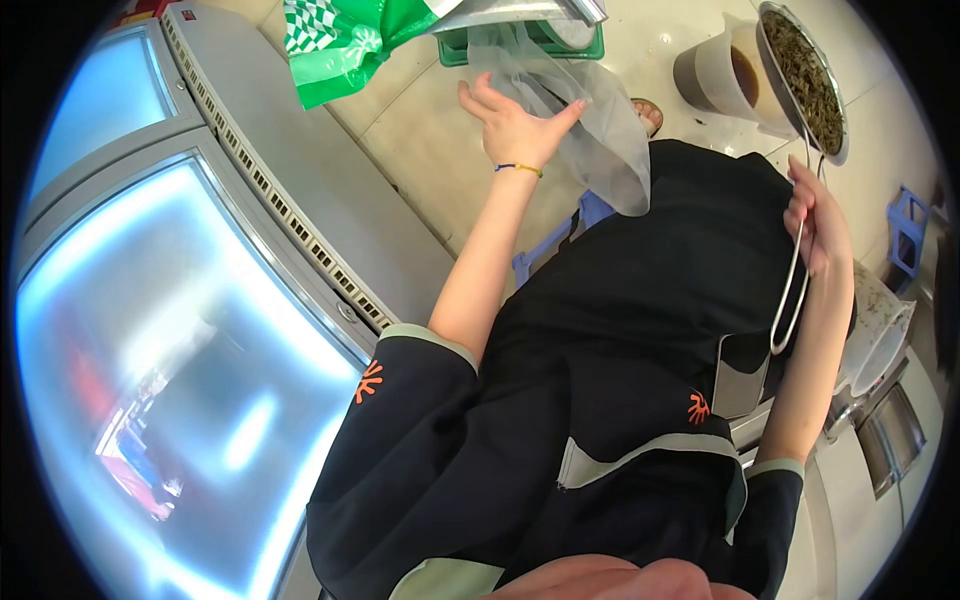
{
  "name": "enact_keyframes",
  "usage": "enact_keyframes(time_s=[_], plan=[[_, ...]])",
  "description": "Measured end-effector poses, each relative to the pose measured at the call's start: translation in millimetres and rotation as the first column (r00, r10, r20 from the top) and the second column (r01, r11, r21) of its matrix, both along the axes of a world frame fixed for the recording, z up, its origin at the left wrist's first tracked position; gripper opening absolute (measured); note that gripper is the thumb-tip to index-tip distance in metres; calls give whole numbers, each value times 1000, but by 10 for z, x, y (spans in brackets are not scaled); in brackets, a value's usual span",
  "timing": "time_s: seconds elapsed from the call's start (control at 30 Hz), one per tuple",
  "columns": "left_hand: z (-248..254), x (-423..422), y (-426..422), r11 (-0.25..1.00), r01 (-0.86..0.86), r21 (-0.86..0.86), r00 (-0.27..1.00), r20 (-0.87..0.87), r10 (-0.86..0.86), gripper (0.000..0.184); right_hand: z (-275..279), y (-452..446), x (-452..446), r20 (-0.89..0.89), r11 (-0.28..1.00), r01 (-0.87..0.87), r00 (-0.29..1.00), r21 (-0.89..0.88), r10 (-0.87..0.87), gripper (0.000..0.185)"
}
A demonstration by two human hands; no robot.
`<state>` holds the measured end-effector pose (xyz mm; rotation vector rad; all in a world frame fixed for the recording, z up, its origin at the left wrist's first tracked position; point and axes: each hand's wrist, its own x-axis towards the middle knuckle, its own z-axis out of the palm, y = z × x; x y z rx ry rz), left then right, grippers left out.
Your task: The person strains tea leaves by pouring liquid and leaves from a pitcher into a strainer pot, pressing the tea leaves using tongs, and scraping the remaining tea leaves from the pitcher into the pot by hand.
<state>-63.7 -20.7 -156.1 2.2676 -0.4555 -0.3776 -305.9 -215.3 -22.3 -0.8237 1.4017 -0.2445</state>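
Note:
My right hand (pixel 820 222) is wrapped round the long wire handle of a metal strainer (pixel 842 140). Wet, dark tea-like leaves (pixel 803 80) fill its bowl, which is tilted beside a translucent bucket (pixel 712 75). Brown liquid (pixel 745 77) shows inside that bucket, on the tiled floor. On the other side, my left hand (pixel 520 128) has its fingers spread, with the thumb stretched out over a clear plastic bag (pixel 615 140). The bag hangs limp beside it; whether the thumb presses on the plastic I cannot tell.
A grey cabinet with lit glass doors (pixel 200 360) runs along my left. Ahead are a green-and-white bag (pixel 345 60) and a green tray (pixel 455 48). A blue stool (pixel 908 230) and a soiled white bucket (pixel 880 335) stand at right.

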Motion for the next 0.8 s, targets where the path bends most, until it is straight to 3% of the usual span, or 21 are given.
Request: enact_keyframes(time_s=[0.03, 0.13, 0.23, 0.27, 0.37, 0.47, 0.63, 0.8], plan=[[-39, -10, -14, 1000, 9, 10, 1000, 6, -9, 92, 125, 78, -32, -31, 1000, -31, 999, -2, 31, 20], [-410, 53, 109, 987, 116, -107, 964, 251, -86, 69, 425, 340, -155, -63, 984, -170, 984, -49, 167, 22], [-289, -18, 407, 958, 274, -78, 928, 284, -243, 65, 710, 606, -189, -108, 952, -304, 948, -26, 300, 25], [-220, -71, 501, 958, 226, -177, 970, 132, -204, 55, 766, 673, -197, -104, 932, -362, 927, -12, 359, 26], [-181, -58, 824, 915, 397, 65, 918, -42, -395, 55, 914, 799, -153, -98, 864, -499, 858, 71, 504, 29], [-248, -65, 1011, 893, 439, 99, 897, 10, -442, 65, 940, 821, -98, -44, 757, -616, 769, 218, 638, 31], [-174, -45, 1063, 908, 416, -47, 909, 43, -414, 87, 915, 784, 109, 63, 533, -736, 609, 418, 791, 31], [-198, -21, 1133, 867, 478, -143, 876, 9, -482, 103, 673, 762, 424, 29, 329, -794, 399, 511, 917, 31]])
